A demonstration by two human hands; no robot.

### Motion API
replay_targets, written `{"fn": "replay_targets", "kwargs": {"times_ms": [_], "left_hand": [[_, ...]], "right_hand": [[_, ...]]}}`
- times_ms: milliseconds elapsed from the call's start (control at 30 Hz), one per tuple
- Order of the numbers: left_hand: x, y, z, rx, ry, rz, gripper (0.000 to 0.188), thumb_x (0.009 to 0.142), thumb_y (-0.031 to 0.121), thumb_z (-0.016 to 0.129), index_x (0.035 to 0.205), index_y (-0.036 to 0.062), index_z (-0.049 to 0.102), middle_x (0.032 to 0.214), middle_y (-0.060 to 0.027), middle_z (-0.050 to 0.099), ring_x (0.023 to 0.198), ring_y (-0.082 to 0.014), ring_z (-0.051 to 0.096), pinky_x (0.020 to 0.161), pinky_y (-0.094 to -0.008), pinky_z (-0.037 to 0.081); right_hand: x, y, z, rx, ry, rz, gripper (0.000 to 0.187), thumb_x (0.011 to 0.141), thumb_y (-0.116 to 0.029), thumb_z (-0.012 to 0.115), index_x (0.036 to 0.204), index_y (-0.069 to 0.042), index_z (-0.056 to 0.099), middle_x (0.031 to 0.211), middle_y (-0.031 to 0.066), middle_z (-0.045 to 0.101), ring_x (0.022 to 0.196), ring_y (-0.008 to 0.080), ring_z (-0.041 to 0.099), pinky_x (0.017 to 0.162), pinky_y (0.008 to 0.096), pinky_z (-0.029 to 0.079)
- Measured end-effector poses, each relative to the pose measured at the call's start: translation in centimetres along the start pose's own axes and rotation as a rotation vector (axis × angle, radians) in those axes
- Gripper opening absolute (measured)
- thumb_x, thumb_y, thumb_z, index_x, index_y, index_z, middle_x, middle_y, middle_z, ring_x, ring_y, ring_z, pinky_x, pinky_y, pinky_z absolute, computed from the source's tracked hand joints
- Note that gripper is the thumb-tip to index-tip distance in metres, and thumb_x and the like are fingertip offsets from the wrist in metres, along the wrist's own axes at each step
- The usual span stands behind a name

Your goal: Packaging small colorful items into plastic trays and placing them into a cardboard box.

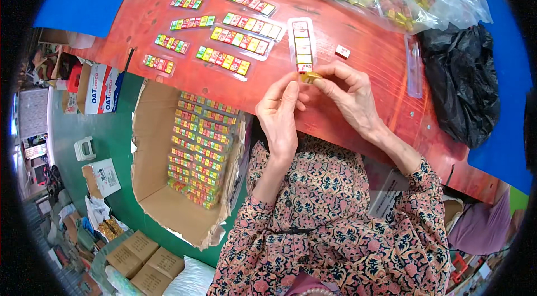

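Floral clothing (pixel 319 195), open carton (pixel 150 184), black bag (pixel 460 86), tray (pixel 291 44)

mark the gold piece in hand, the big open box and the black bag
Gold piece (pixel 309 77), head view: its shiny middle.
Big open box (pixel 154 148), head view: inside of its left wall.
Black bag (pixel 460 83), head view: middle of its crumpled surface.

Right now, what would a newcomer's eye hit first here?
The bright red tabletop, with two columns of colourful clear-plastic packs toward its left. Near its front edge, the right hand pinches a small gold-wrapped piece beside the left hand, at the near end of a clear tray. Below left, an open cardboard box holds rows of similar packs.
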State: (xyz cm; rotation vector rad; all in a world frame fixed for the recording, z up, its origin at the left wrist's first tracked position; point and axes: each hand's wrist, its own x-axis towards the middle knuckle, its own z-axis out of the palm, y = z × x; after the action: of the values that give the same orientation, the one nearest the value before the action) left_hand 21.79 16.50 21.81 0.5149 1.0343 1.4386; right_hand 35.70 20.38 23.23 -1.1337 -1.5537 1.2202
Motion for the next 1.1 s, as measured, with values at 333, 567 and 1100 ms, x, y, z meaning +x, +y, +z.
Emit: {"fn": "replay_targets", "kwargs": {"times_ms": [333, 567, 1100], "left_hand": [[0.1, 0.5, -1.1, 0.588, -0.098, 0.269, 0.015, 0.085, 0.003, 0.059, 0.097, -0.0041, 0.061, 0.087, -0.0077, 0.059, 0.078, -0.0140, 0.057, 0.068, -0.0260, 0.047], [0.7, -0.7, -1.7, 1.111, -0.020, 0.617, 0.024, 0.072, 0.002, 0.068, 0.095, -0.0019, 0.061, 0.090, -0.0141, 0.055, 0.079, -0.0297, 0.057, 0.068, -0.0367, 0.047], [1.9, -2.2, -1.8, 1.113, 0.013, 0.837, 0.019, 0.071, 0.002, 0.069, 0.088, -0.0024, 0.063, 0.086, -0.0130, 0.056, 0.076, -0.0289, 0.057, 0.066, -0.0371, 0.047]], "right_hand": [[1.1, -0.1, -1.5, -0.131, -0.111, 0.105, 0.016, 0.083, -0.009, 0.064, 0.095, 0.002, 0.065, 0.082, 0.0019, 0.064, 0.074, 0.0055, 0.055, 0.065, 0.0215, 0.045], [2.6, 0.3, -1.0, -0.319, -0.153, 0.052, 0.016, 0.080, -0.010, 0.065, 0.088, 0.003, 0.064, 0.073, 0.0054, 0.063, 0.066, 0.0071, 0.054, 0.059, 0.0248, 0.044], [1.9, 1.8, 1.3, -0.683, -0.006, -0.257, 0.011, 0.076, -0.002, 0.062, 0.085, 0.001, 0.057, 0.075, 0.0136, 0.057, 0.070, 0.0298, 0.059, 0.062, 0.0359, 0.047]]}}
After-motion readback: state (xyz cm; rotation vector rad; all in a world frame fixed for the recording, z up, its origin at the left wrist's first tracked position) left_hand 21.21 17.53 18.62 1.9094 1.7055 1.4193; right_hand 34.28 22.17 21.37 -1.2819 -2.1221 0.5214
